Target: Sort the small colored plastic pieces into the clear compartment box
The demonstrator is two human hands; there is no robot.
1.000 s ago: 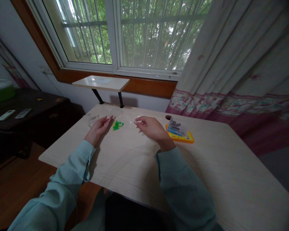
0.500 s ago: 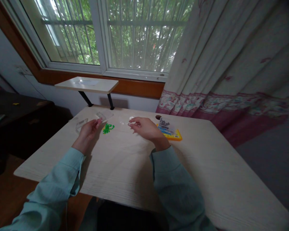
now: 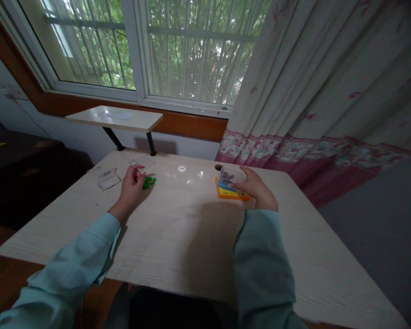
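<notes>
My left hand [image 3: 133, 185] hovers just left of a small heap of green pieces [image 3: 149, 182], its fingers curled in a pinch. Whatever it pinches, if anything, is hidden. To its left lies an open clear plastic case [image 3: 108, 179]; a second clear plastic piece [image 3: 142, 162] sits behind the hand. On the right, my right hand [image 3: 255, 185] has its thumb and fingers around a clear plastic box [image 3: 228, 175] with dark grey bits inside. That box is over a yellow-orange box [image 3: 231, 194] with blue on it; whether they touch I cannot tell.
The pale wooden desk [image 3: 164, 237] carries a raised shelf [image 3: 116, 118] at the back left. A round cable hole [image 3: 218, 167] is near the rear edge. A curtain [image 3: 277, 146] hangs behind the desk on the right, beside the window [image 3: 192, 55].
My right hand has moved right, from above the desk's middle to the clear box, and now grips it. My left hand has shifted slightly right, closer to the green pieces.
</notes>
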